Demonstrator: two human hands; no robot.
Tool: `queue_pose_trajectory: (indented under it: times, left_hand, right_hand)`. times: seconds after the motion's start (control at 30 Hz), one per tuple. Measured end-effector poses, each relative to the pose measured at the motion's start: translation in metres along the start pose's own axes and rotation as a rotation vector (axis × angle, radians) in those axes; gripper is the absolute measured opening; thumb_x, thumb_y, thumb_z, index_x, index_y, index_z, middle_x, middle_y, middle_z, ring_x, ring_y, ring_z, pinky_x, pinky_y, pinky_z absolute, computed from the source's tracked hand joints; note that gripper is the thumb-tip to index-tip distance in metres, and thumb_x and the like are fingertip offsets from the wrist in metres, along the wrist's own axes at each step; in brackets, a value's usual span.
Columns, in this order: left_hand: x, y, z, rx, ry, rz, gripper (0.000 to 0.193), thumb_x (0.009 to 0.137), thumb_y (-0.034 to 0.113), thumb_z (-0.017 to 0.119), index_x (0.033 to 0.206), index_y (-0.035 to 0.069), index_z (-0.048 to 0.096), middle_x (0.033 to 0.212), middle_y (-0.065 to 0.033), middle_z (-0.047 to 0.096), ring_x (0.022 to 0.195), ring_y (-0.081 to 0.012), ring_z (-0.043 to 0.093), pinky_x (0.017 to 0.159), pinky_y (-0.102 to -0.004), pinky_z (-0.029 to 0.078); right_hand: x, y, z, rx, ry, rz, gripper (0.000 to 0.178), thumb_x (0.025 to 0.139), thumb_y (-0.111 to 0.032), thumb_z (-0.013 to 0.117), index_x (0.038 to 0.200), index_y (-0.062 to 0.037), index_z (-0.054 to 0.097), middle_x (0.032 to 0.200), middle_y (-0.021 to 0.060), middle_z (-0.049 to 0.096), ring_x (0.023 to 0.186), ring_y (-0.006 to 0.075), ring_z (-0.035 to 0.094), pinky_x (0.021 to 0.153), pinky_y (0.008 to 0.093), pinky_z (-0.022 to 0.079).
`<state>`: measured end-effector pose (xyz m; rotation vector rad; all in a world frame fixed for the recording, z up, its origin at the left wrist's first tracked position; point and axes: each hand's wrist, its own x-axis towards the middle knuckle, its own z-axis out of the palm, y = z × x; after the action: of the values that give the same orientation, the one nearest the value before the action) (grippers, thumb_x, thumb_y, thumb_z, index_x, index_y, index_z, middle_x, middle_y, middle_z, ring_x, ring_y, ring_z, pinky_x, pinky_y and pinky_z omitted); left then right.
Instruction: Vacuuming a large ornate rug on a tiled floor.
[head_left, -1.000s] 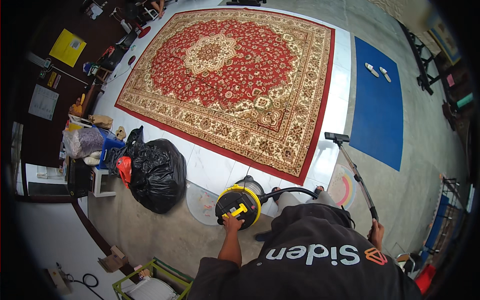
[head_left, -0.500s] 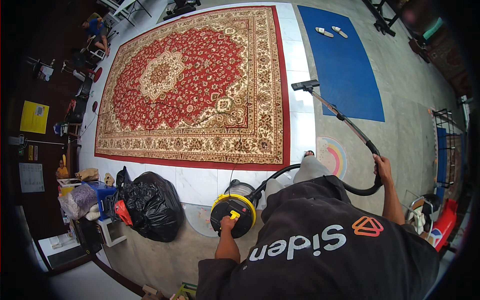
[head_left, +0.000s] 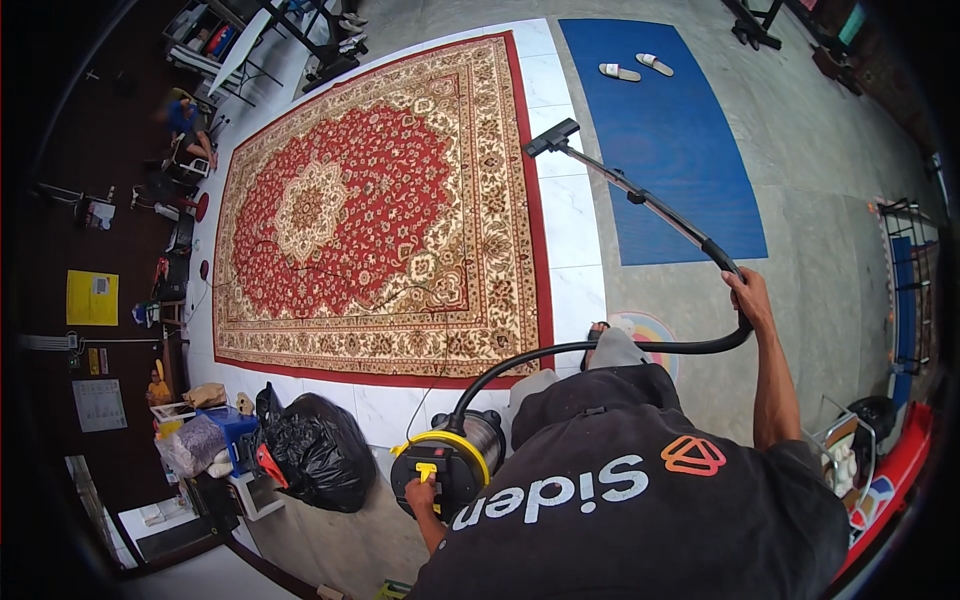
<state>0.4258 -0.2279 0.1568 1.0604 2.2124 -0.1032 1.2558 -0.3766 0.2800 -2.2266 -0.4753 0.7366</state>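
My right hand [head_left: 750, 295] is closed round the grip of a vacuum wand [head_left: 655, 205] and its black hose. The wand slants up and left to a flat black floor nozzle [head_left: 551, 138], which is over the right border of a red and cream patterned carpet [head_left: 345, 190]. My left hand [head_left: 422, 493] is closed at the top of the vacuum canister [head_left: 460, 455], a drum with a black lid and yellow rim, just below a yellow piece on the lid. From the canister the hose [head_left: 560, 348] runs across in front of my legs to the wand.
A thin cord lies over the carpet. Left of the canister stand a full black bag [head_left: 322, 450] and a blue crate [head_left: 236, 425]. Beyond the wand lies a blue mat [head_left: 680, 150] with a pair of slippers [head_left: 620, 72]. A person [head_left: 188, 125] sits at the far left.
The nozzle has moved left from the white tiles to the carpet's border. My right arm has reached further forward, and the hose now stretches out longer. My left hand stays on the canister.
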Motion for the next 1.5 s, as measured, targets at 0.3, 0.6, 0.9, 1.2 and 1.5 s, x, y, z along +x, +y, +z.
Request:
queue_pose_trajectory:
  times: [0.3, 0.6, 0.9, 1.2, 1.5]
  left_hand:
    - [-0.054, 0.145, 0.042, -0.153, 0.047, -0.009, 0.03, 0.086, 0.026, 0.078, 0.08, -0.002, 0.068, 0.066, -0.0082, 0.065, 0.054, -0.0176, 0.062, 0.054, -0.0337, 0.05]
    - [-0.053, 0.317, 0.126, -0.22, -0.037, -0.006, 0.027, 0.087, 0.022, 0.077, 0.075, 0.002, 0.063, 0.062, -0.0037, 0.059, 0.054, -0.0144, 0.055, 0.051, -0.0316, 0.045]
    - [-0.052, 0.512, 0.179, -0.225, -0.043, -0.151, 0.03, 0.085, 0.025, 0.079, 0.077, -0.002, 0.068, 0.065, -0.0076, 0.064, 0.057, -0.0174, 0.06, 0.054, -0.0344, 0.047]
    - [-0.033, 0.678, 0.212, -0.237, 0.008, -0.136, 0.038, 0.086, 0.032, 0.077, 0.079, -0.004, 0.069, 0.066, -0.011, 0.066, 0.059, -0.0198, 0.063, 0.058, -0.0361, 0.049]
    - [-0.019, 0.848, 0.268, -0.249, 0.102, -0.156, 0.039, 0.082, 0.033, 0.077, 0.077, -0.005, 0.068, 0.068, -0.0153, 0.066, 0.064, -0.0256, 0.063, 0.064, -0.0413, 0.048]
  right_hand:
    - [0.172, -0.092, -0.035, -0.02, -0.022, -0.15, 0.033, 0.085, -0.033, 0.073, 0.079, -0.0021, 0.061, 0.058, 0.0021, 0.055, 0.05, 0.0115, 0.053, 0.047, 0.0296, 0.042]
    - [0.348, -0.177, -0.037, 0.034, -0.058, -0.226, 0.031, 0.086, -0.032, 0.07, 0.079, -0.0034, 0.063, 0.059, 0.0021, 0.055, 0.051, 0.0112, 0.054, 0.049, 0.029, 0.042]
    - [0.495, -0.259, -0.081, -0.016, -0.061, -0.197, 0.024, 0.085, -0.025, 0.07, 0.079, -0.0041, 0.06, 0.058, 0.0, 0.052, 0.049, 0.0094, 0.05, 0.047, 0.0273, 0.039]
    - [0.674, -0.339, -0.095, -0.177, -0.106, -0.221, 0.027, 0.083, -0.027, 0.07, 0.077, -0.0026, 0.058, 0.058, 0.0012, 0.052, 0.05, 0.0102, 0.051, 0.046, 0.0285, 0.042]
    - [0.899, -0.467, -0.063, -0.394, -0.261, -0.377, 0.034, 0.08, -0.031, 0.069, 0.075, 0.0017, 0.06, 0.056, 0.0064, 0.055, 0.049, 0.015, 0.054, 0.047, 0.0332, 0.043]
